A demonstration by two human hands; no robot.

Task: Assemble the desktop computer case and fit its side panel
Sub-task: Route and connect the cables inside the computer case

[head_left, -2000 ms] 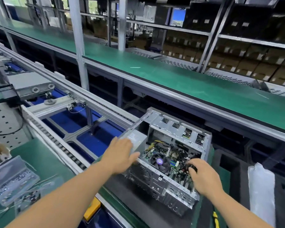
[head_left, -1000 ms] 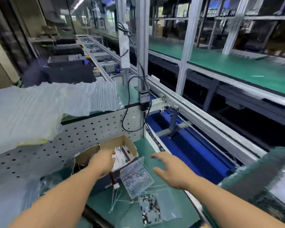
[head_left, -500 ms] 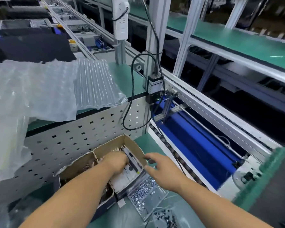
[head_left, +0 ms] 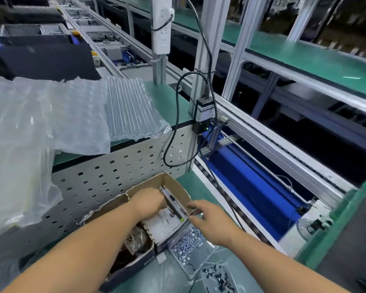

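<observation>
the left hand (head_left: 150,200) is down inside the cardboard box (head_left: 173,185), fingers curled among the white packets there; whether they have closed on anything i cannot tell. the right hand (head_left: 211,220) hovers at the box's near right corner, fingers loosely spread and holding nothing, just above the tray of silver screws (head_left: 188,243).

two seconds ago both hands were at the open computer case, the left on its top edge and the right reaching in among the boards. since then the view has swung left to the parts area, and in the last half second the hands have barely shifted. my reading is that a small part or fastener is being fetched, so the panel step waits. the case itself is out of sight now, somewhere off to the right beyond the green-edged pallet (head_left: 336,225).

around the box: a second tray of dark screws (head_left: 218,278) near the bottom edge, a perforated metal panel (head_left: 118,166) behind, bubble wrap (head_left: 61,115) draped over the upper worktop (head_left: 167,100), and a scanner (head_left: 204,115) with its looping cable on the post. the slim dark tool (head_left: 173,203) lying along the box's inner wall crowds the left hand's reach.
</observation>
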